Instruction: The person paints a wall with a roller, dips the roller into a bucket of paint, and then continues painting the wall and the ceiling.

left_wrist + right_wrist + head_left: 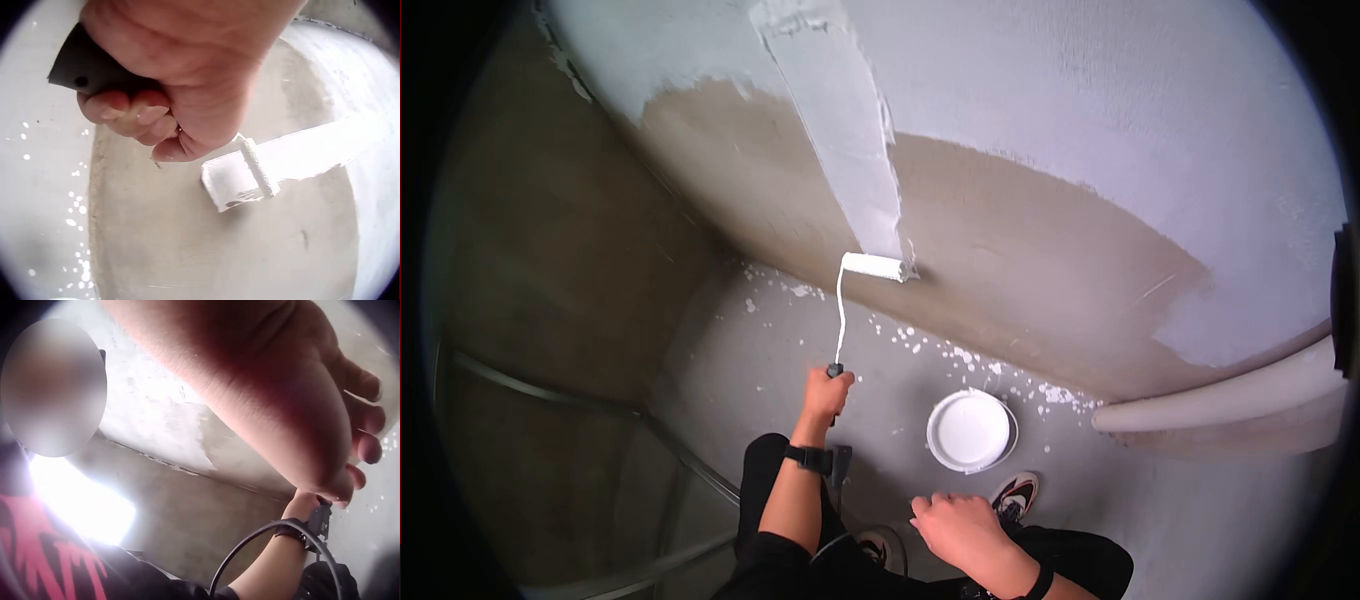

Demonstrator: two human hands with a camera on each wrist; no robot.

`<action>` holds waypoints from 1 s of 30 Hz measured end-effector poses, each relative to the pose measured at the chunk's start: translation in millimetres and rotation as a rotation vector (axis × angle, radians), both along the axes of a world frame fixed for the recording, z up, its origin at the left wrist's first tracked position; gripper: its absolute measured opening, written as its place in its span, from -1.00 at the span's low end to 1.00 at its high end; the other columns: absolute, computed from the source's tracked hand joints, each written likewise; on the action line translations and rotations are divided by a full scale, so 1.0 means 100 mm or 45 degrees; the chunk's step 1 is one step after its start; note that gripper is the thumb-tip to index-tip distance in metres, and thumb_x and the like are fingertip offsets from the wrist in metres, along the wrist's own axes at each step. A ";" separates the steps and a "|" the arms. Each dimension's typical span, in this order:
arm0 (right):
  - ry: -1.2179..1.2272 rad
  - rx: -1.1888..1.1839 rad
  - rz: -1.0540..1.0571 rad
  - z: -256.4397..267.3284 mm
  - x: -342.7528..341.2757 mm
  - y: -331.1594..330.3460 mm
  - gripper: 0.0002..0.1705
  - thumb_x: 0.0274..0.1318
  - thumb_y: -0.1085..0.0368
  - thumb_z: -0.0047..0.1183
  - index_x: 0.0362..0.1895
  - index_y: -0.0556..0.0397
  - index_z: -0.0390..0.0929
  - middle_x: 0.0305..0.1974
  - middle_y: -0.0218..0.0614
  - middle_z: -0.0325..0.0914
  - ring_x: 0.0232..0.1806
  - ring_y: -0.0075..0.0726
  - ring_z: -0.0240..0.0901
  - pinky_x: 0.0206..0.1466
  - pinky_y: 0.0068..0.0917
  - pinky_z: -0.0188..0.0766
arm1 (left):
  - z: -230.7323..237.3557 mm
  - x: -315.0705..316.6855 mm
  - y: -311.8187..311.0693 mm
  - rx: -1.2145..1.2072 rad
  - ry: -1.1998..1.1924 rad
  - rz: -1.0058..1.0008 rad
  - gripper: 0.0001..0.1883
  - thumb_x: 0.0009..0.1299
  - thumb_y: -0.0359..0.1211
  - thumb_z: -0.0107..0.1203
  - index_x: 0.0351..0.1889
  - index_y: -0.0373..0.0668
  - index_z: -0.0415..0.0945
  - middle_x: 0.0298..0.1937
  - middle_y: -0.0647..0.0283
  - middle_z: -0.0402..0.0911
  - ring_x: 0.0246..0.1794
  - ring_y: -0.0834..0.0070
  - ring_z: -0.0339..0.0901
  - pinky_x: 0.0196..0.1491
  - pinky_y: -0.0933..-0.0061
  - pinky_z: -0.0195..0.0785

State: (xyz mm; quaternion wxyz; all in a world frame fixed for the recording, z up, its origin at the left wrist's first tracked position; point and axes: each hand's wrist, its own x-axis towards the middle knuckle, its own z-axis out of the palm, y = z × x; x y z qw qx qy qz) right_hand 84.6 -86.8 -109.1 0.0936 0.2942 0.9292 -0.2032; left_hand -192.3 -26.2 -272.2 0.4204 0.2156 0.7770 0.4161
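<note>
In the head view my left hand grips a paint roller by its dark handle. The roller's white sleeve lies against the wall low down, at the bottom end of a wet white stripe. Curled fingers and thumb wrap the black handle in the left wrist view, with the roller sleeve over the paint beyond. My right hand hangs in front of the right knee, holding nothing. Its fingers are loosely bent in the right wrist view. A white bucket of white paint stands on the floor ahead of it.
A bare brownish band runs along the wall's lower part under a pale painted area. White paint spatters dot the floor by the wall. At right lies a thick pale pipe; a metal rail runs along the left.
</note>
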 end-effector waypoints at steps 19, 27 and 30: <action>-0.099 -0.087 -0.012 0.24 0.00 -0.03 -0.69 0.24 0.07 -0.04 -0.31 0.06 0.49 -0.42 -0.15 0.57 -0.33 0.03 0.57 -0.30 -0.05 0.47 | 2.40 -2.17 0.31 0.567 -0.365 0.365 -0.75 0.20 -0.39 0.05 -0.65 -0.04 0.20 -0.78 0.40 0.16 -0.84 0.48 0.15 -0.76 0.38 0.04; 0.031 -0.069 -0.047 0.13 0.07 -0.07 -0.73 0.15 0.16 0.01 -0.37 0.10 0.59 -0.46 -0.05 0.60 -0.40 0.09 0.57 -0.34 -0.08 0.49 | 2.81 -2.74 0.62 0.745 -0.962 0.539 -0.64 0.46 -0.08 -0.01 -0.43 -0.10 0.22 -0.58 0.33 0.35 -0.79 0.71 0.21 -0.78 0.75 0.19; 0.009 -0.026 -0.058 0.11 0.13 -0.07 -0.72 0.17 0.15 -0.01 -0.43 0.07 0.60 -0.47 -0.06 0.59 -0.41 0.07 0.58 -0.35 -0.08 0.48 | 2.92 -2.87 0.68 0.811 -0.882 0.540 -0.65 0.50 -0.11 -0.09 -0.36 -0.19 0.21 -0.50 0.25 0.38 -0.79 0.71 0.24 -0.79 0.75 0.22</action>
